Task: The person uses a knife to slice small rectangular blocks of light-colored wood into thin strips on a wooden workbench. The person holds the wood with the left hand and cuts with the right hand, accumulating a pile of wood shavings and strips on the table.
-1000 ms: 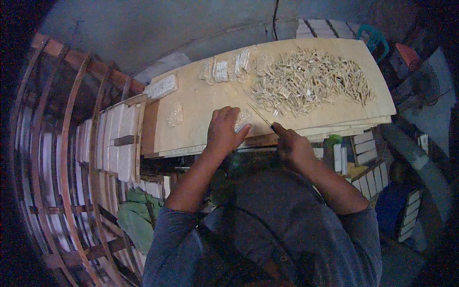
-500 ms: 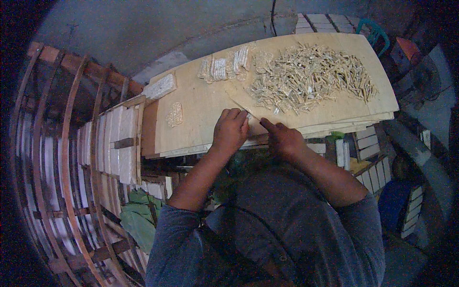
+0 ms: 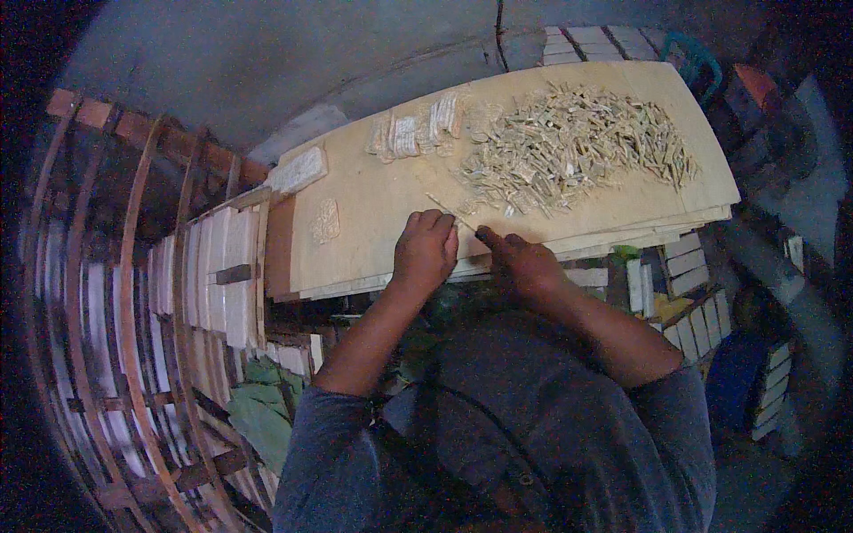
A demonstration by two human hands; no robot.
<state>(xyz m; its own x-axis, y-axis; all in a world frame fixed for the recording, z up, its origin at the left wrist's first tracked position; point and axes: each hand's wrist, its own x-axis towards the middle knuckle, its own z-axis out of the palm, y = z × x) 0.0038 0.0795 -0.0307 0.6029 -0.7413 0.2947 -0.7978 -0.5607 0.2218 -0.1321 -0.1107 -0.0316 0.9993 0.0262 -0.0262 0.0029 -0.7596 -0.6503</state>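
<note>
My right hand is closed around the near end of a thin, straight, knife-like tool, index finger stretched along it. The tool slants away to the left, past the fingertips of my left hand. That left hand is closed, thumb against fingers; whatever it pinches is hidden. Both hands are at the near edge of a pale wooden board. Beyond them, to the right, lies a wide heap of short, pale stick-like pieces.
Rows of light rounded bundles lie at the board's far side. A flat patterned piece and a whitish block are at its left. A slatted wooden rack stands left, with a green cloth below.
Both hands stay close together at the board's edge. The right hand and the knife-like tool have shifted slightly left and nearer me; the view has tilted a little.
</note>
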